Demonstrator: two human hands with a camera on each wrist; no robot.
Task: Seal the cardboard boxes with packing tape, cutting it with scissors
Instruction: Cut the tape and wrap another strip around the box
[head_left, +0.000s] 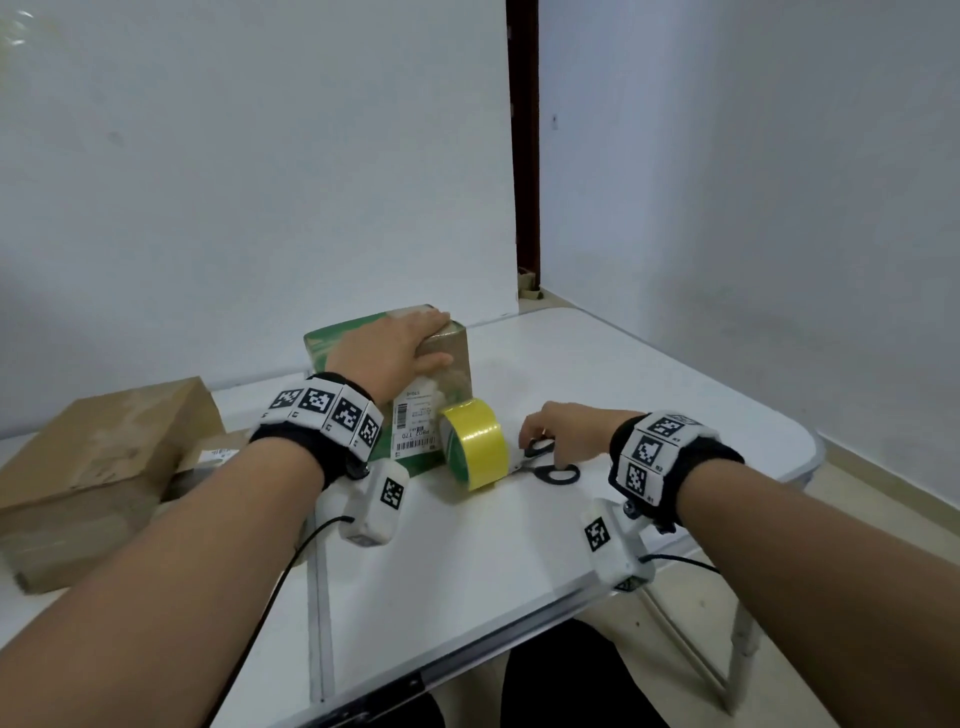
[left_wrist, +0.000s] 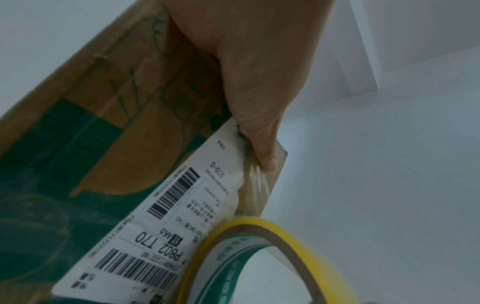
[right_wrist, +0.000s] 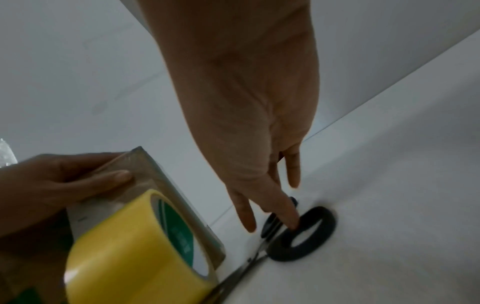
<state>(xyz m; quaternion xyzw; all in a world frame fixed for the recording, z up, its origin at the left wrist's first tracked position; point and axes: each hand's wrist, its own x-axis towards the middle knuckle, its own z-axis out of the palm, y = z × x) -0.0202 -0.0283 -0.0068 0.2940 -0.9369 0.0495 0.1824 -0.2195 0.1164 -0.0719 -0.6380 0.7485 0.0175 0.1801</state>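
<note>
Our left hand (head_left: 396, 356) lies palm-down over the far corner of the green-printed box (head_left: 457, 364) on the white table (head_left: 649, 389), thumb gripping its side. Our right hand (head_left: 569, 434), fingers extended downward, touches the scissors (head_left: 550, 462) lying beside the upright yellow tape roll (head_left: 480, 441).

White table (head_left: 597, 374) carries boxes (head_left: 104, 457), tape roll (head_left: 480, 441), scissors (head_left: 550, 465).

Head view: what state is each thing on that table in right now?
Green box: upright, closed, held at its top corner by the left hand.
Tape roll: standing on edge against the green box.
Scissors: flat on the table, blades shut, right hand fingers touching the handles.
Brown box: closed, lying at left.
</note>
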